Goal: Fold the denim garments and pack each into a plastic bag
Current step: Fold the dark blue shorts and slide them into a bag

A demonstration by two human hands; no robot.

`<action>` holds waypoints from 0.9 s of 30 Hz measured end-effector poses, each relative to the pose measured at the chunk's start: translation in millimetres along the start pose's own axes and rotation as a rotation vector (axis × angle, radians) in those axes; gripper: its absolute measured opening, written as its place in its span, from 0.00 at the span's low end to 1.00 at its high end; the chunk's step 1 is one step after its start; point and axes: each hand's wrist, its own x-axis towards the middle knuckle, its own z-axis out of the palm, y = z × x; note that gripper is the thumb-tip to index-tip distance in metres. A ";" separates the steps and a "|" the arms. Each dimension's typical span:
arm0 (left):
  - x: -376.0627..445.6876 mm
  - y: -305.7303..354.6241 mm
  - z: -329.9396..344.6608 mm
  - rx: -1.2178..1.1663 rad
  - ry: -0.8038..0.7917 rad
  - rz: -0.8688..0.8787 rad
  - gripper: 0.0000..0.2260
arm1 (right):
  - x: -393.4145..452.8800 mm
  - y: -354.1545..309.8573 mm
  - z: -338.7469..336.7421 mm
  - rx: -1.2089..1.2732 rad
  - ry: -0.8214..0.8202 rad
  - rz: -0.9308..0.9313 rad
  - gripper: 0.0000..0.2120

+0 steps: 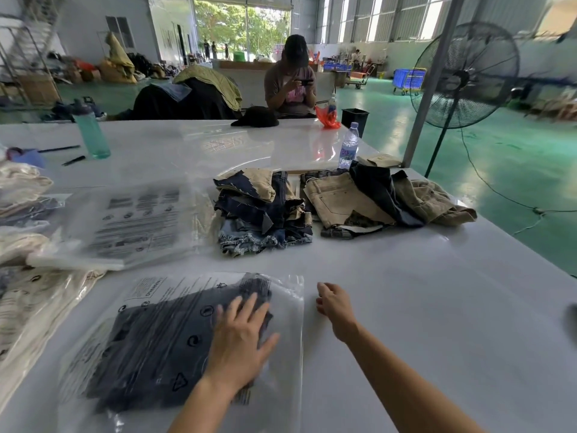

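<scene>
- The dark folded denim garment [175, 348] is seen inside the plastic bag [290, 354], which lies on the white table [421, 307].
- The bag is pressed flat by the left hand [240, 342], fingers spread; air should be smoothed toward its open edge.
- Just right of the bag, the right hand [335, 303] is held loosely curled and empty; sealing is judged next.
</scene>
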 end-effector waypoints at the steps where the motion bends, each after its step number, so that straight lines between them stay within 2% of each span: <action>1: 1.9 -4.4 10.2 0.084 -0.061 -0.001 0.30 | 3.5 -0.5 3.5 -0.034 -0.033 0.017 0.13; 2: 0.5 -6.6 18.4 0.136 -0.093 0.026 0.31 | 8.1 0.7 7.7 -0.068 -0.058 0.021 0.18; 4: -9.3 -6.3 32.5 0.095 -0.133 0.099 0.30 | 13.1 1.0 19.3 -0.121 -0.088 0.020 0.26; 8: -26.6 -6.4 66.7 0.025 0.062 0.227 0.29 | 20.4 1.6 39.2 -0.177 -0.049 0.054 0.30; 11: -22.5 -4.9 79.0 0.030 0.141 0.347 0.25 | 25.4 -1.1 43.4 -0.148 -0.013 0.070 0.25; 13: -13.5 -1.4 72.4 -0.068 0.205 0.396 0.26 | 23.4 -7.8 42.5 -0.064 -0.052 0.058 0.14; 14: -3.9 -0.5 65.3 -0.138 0.268 0.382 0.27 | 21.5 -11.1 42.1 -0.027 -0.070 0.050 0.07; 15: 7.9 1.8 55.6 -0.200 0.309 0.346 0.26 | 19.8 -13.9 41.4 0.010 -0.082 0.038 0.05; 17: 37.3 4.5 36.2 -0.357 0.359 0.212 0.17 | 15.0 -17.8 40.5 0.081 -0.117 0.011 0.09; 18: 54.3 4.8 25.2 -0.409 0.334 0.138 0.15 | 11.2 -19.8 40.0 0.103 -0.138 -0.010 0.09; 19: 71.4 4.7 14.8 -0.416 0.283 0.082 0.16 | 7.6 -21.7 39.1 0.122 -0.156 -0.033 0.08; 22: 117.4 3.6 -5.3 -0.409 0.141 0.016 0.18 | -0.5 -26.9 34.5 0.146 -0.169 -0.126 0.07; 24: 135.7 -0.1 -15.0 -0.491 0.019 -0.026 0.11 | -2.6 -27.8 30.2 0.116 -0.162 -0.185 0.08; 27: 140.1 -8.3 -21.6 -0.665 -0.061 0.029 0.02 | -3.4 -29.6 23.2 0.082 -0.189 -0.205 0.06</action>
